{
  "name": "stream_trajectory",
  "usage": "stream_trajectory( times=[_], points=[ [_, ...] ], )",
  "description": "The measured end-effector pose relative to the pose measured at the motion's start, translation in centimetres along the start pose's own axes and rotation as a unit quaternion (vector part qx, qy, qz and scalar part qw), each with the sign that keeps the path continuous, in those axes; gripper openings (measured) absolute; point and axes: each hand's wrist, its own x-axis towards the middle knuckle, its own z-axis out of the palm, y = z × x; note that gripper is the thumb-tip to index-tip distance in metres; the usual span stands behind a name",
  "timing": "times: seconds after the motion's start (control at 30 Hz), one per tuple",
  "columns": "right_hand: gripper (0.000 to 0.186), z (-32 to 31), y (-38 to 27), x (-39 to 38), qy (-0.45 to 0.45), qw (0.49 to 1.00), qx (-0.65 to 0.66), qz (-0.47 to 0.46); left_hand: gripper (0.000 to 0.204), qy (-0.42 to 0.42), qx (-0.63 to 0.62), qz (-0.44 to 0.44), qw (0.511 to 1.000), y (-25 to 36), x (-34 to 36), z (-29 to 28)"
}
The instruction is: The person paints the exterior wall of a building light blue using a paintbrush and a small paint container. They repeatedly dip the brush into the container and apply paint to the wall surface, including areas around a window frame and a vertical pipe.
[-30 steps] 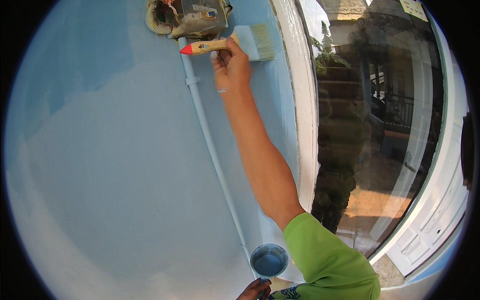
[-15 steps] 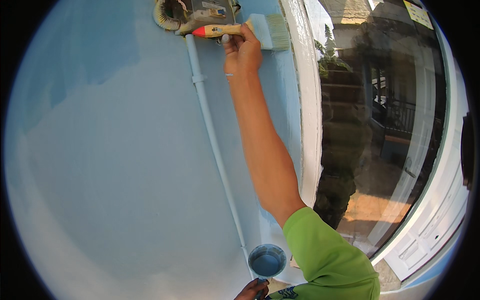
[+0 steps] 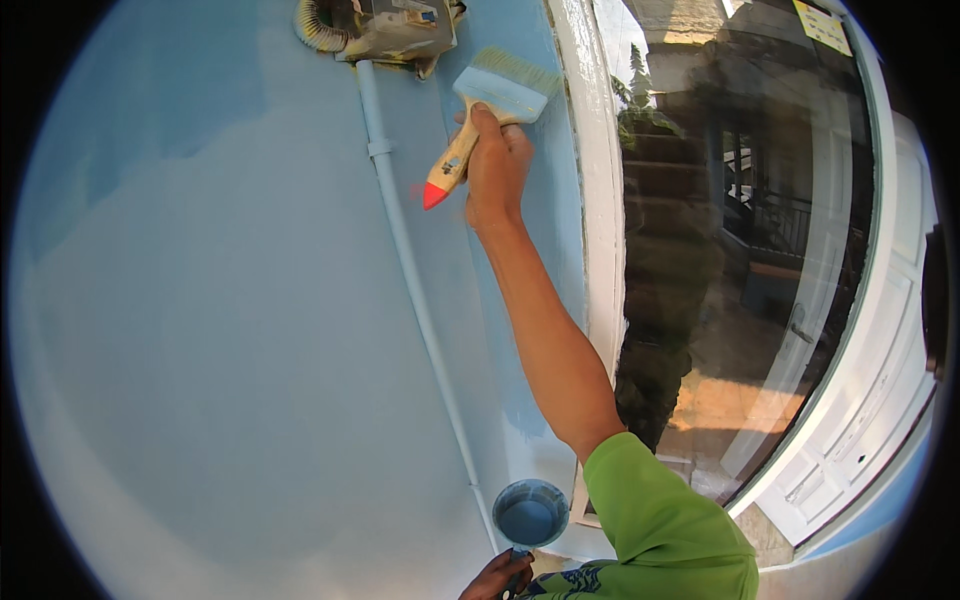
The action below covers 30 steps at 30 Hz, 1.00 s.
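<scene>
My right hand (image 3: 498, 165) grips a wide paintbrush (image 3: 500, 95) by its wooden, red-tipped handle. Its pale blue bristles point up at the narrow strip of blue wall (image 3: 545, 260) between a pipe and a white window frame. Whether they touch the wall I cannot tell. Low in the view, my left hand (image 3: 495, 578) is closed round the handle of a round dipper (image 3: 531, 489). Blue paint (image 3: 527, 522) lies inside it.
A thin light blue pipe (image 3: 408, 265) runs down the wall from an uncovered box (image 3: 400, 38) with a corrugated hose (image 3: 318, 25) beside it. On the right are the white window frame (image 3: 600, 200), its dark reflective glass (image 3: 740, 300) and a white panelled door (image 3: 830, 485).
My right hand has come down a little and turned the brush from sideways, bristles right, to bristles up with the red tip lower left. My left hand still holds the dipper.
</scene>
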Motion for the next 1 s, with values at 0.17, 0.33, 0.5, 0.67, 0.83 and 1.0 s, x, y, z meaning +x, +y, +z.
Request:
stream_trajectory(
  times=[0.17, 0.33, 0.5, 0.67, 0.83, 1.0],
  points=[
    [0.027, -1.9, 0.3, 1.2, -0.01, 0.996, -0.073, -0.049, 0.027, -0.009, 0.002, 0.013, 1.0, 1.0, -2.2, 0.7],
    [0.027, -2.3, 1.4, 0.5, 0.035, 0.998, -0.016, 0.04, 0.037, -0.01, -0.006, 0.043, 0.999, 1.6, -4.9, 1.6],
    [0.027, -1.3, 3.0, -3.7, 0.003, 0.997, 0.034, 0.07, 0.039, -0.003, 0.014, 0.067, 0.998, 2.1, -5.6, 2.0],
    [0.026, -2.1, 1.2, -2.1, -0.021, 0.999, -0.035, 0.003, 0.038, -0.04, 0.05, 0.088, 0.994, 0.9, -5.3, 1.0],
    [0.027, -3.2, 0.1, -1.3, 0.038, 0.995, 0.055, 0.073, 0.039, 0.008, -0.004, 0.012, 1.0, 3.1, -6.0, 2.2],
    [0.026, -2.5, -0.3, -4.4, 0.006, 0.993, 0.059, 0.107, 0.032, -0.027, 0.111, -0.121, 0.986, 5.8, -2.5, 2.2]
  ],
)
